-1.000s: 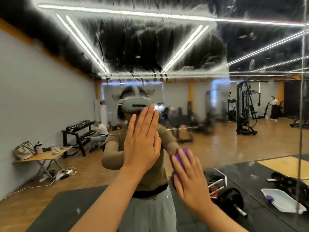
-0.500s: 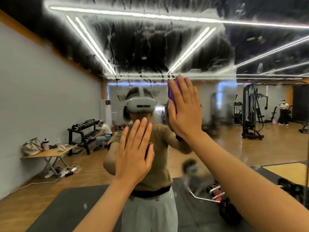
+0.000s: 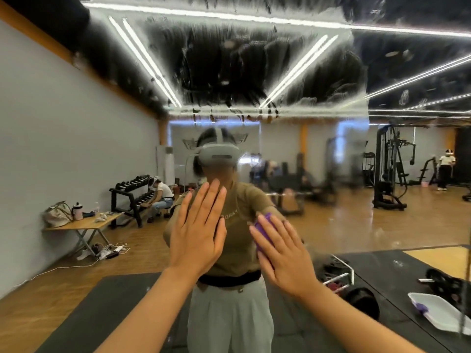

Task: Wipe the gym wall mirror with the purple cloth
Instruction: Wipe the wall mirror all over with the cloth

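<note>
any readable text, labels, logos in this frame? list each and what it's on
Pale lettering on the chest of the olive t-shirt reflected in the gym wall mirror: mirrored and blurred, not readable.
Winged emblem on the far grey wall in the reflection: no legible words.
Nothing else readable.

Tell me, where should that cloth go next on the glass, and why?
Probably up again: the right hand presses the purple cloth flat low on the mirror, while streaky wet smears remain across its upper part. The left hand lies flat on the glass.

Reflected: folding table [image 3: 84, 224], dumbbell rack [image 3: 132, 193], white tray [image 3: 438, 312].
</note>
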Available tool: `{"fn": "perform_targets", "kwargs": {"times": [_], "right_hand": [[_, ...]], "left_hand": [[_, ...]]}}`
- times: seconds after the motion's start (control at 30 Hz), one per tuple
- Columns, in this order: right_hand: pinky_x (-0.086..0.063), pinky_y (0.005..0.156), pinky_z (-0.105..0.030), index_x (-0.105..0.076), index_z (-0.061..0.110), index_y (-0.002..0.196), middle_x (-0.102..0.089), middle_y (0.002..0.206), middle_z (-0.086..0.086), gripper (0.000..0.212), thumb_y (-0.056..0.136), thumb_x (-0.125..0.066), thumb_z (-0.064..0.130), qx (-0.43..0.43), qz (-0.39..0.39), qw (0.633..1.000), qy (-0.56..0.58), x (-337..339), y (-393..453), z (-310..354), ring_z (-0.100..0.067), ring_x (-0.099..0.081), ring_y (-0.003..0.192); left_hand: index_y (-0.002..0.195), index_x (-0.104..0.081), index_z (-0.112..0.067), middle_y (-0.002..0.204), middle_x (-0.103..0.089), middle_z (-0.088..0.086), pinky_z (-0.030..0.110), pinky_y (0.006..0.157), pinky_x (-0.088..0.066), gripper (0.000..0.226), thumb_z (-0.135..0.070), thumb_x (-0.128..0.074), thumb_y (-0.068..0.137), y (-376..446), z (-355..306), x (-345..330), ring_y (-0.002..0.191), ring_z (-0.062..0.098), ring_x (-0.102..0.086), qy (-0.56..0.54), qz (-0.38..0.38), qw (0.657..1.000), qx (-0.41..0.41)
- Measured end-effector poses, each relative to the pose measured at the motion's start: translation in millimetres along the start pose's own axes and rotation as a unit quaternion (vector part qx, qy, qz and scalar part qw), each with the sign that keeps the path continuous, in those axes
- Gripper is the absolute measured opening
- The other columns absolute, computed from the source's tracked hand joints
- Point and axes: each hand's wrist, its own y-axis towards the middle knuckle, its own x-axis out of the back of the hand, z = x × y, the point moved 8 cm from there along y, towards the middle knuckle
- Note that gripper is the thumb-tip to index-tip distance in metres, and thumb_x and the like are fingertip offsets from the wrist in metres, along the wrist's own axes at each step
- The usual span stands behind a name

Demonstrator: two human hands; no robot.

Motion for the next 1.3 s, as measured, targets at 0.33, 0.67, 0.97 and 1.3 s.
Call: {"fn": "perform_targets", "kwargs": {"times": [0.33,0.67,0.97,1.3], "right_hand": [[-0.003,0.125,-0.036,-0.035,0.008,0.156,-0.027,0.164,-0.015,0.057,0.103,-0.035,0.028,-0.146,-0.131,0.981,0.013,60,187,-69,-0.032,-0.017,0.153],[-0.013,0.126,-0.044,-0.027,0.021,0.160,-0.021,0.167,-0.005,0.064,0.100,-0.049,0.030,0.057,0.030,0.997,-0.045,-34,-24,60,-0.028,-0.020,0.154],[-0.020,0.124,-0.048,-0.038,0.014,0.155,-0.030,0.163,-0.012,0.054,0.104,-0.037,0.032,0.053,-0.012,0.998,-0.033,6,103,18,-0.029,-0.023,0.153],[-0.011,0.126,-0.047,-0.037,0.008,0.155,-0.028,0.164,-0.015,0.057,0.102,-0.039,0.029,-0.078,-0.090,0.993,-0.008,10,142,29,-0.033,-0.019,0.153]], "left_hand": [[0.158,-0.030,-0.010,0.167,-0.020,0.007,0.044,0.126,-0.014,0.062,-0.027,-0.044,0.100,-12,18,6,0.155,0.021,-0.017,0.002,0.022,1.000,-0.001],[0.158,-0.030,-0.009,0.167,-0.021,0.009,0.042,0.125,-0.013,0.062,-0.028,-0.039,0.100,-17,28,8,0.155,0.022,-0.017,0.000,0.046,0.998,-0.044],[0.157,-0.032,-0.009,0.166,-0.023,0.008,0.043,0.125,-0.016,0.062,-0.028,-0.043,0.099,-24,39,14,0.154,0.021,-0.020,-0.014,0.048,0.998,-0.046],[0.158,-0.030,-0.010,0.167,-0.020,0.008,0.046,0.124,-0.019,0.063,-0.035,-0.043,0.101,-35,61,12,0.155,0.021,-0.018,-0.004,0.032,0.999,-0.026]]}}
